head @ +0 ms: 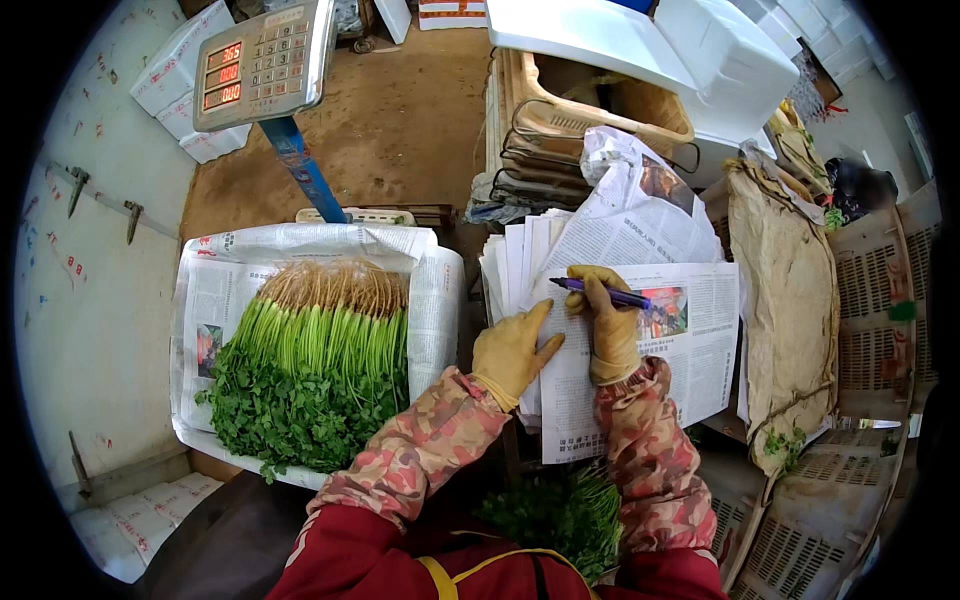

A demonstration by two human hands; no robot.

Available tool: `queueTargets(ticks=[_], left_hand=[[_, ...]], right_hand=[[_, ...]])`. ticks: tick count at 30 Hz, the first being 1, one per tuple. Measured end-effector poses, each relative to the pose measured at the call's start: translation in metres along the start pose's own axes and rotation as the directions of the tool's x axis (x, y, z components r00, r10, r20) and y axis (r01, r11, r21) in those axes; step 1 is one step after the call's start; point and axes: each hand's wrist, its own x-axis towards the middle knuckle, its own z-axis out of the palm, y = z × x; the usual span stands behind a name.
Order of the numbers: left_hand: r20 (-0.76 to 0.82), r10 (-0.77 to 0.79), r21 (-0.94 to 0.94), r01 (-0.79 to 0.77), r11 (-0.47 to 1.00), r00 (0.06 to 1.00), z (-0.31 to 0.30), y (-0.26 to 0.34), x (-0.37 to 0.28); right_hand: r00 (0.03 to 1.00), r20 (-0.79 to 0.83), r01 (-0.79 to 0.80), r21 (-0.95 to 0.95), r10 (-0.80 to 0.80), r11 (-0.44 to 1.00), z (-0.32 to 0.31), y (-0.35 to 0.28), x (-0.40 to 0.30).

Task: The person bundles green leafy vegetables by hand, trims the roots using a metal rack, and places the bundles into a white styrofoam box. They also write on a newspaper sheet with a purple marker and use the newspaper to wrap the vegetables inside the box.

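Note:
My right hand [611, 324], in a yellowish glove, grips a purple marker pen [600, 292] over a newspaper sheet [697, 341]. My left hand [510, 352], gloved alike, rests on the sheet's left side with thumb and forefinger spread and nothing held. Beneath lies a stack of folded newspaper and paper sheets [517, 251]. To the left, a foam box lined with newspaper [435, 300] holds a thick layer of coriander [300, 375], its roots toward the far side and its leaves toward me. More leafy greens [562, 517] lie below my forearms, partly hidden.
A digital scale display [262, 67] stands on a blue post [300, 165] behind the box. Stacked plastic crates [600, 112] and white foam boxes [720, 75] stand at the back right. Slatted crates [870, 322] with a cloth-like cover [784, 300] line the right side.

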Motion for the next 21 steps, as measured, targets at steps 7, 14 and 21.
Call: queueTargets(ticks=[7,14,21], left_hand=[[0.038,-0.054,-0.043,0.056,0.998,0.998,-0.001,-0.004,0.004],[0.044,0.055,0.119,-0.060,0.991,0.998,-0.005,0.001,0.007],[0.066,-0.095,0.075,0.090,0.993,0.993,-0.004,0.005,0.011]], right_hand=[[0.997,-0.039,0.054,-0.142,-0.060,0.988,0.005,0.005,0.005],[0.994,-0.110,0.015,-0.029,-0.018,0.999,-0.004,0.011,0.005],[0.992,-0.099,0.057,-0.164,-0.074,0.985,0.003,0.008,0.003]])
